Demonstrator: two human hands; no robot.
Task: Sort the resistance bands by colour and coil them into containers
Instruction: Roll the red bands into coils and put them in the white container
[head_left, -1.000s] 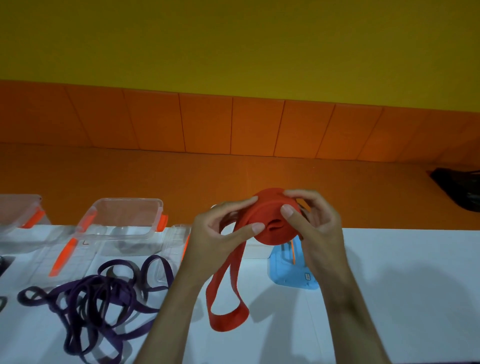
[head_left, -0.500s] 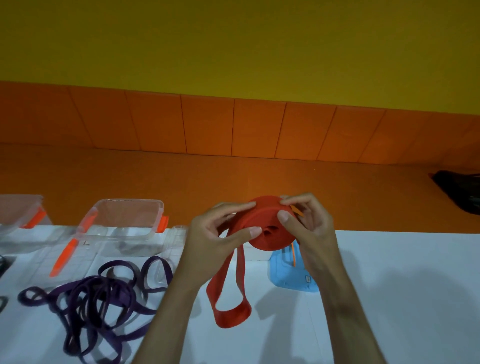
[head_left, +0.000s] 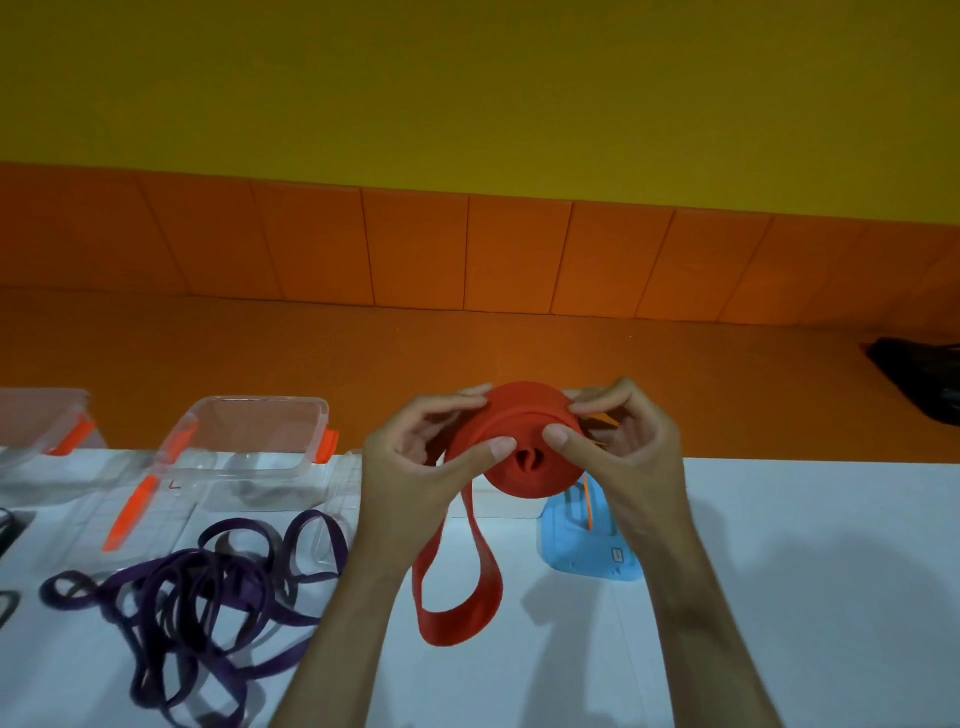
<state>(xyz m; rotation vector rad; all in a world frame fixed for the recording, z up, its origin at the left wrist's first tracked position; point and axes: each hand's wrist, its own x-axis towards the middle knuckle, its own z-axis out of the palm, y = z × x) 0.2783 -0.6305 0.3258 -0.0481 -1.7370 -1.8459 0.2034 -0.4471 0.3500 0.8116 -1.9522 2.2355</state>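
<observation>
Both hands, left (head_left: 415, 467) and right (head_left: 623, 447), pinched red coil (head_left: 524, 457) between them; loose tail (head_left: 457, 587) hung below left hand, nearer it.

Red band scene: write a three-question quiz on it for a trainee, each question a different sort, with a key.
1. True or false: both hands, left and right, grip the red band.
2. Multiple choice: the uncoiled tail of the red band
A. lies in a container
B. hangs down as a loop below the coil
C. is wrapped round a wrist
3. Fill the blank: the loose bands piled on the white table in front of the clear container are ____ in colour.

Key: 1 true; 2 B; 3 purple.
</observation>
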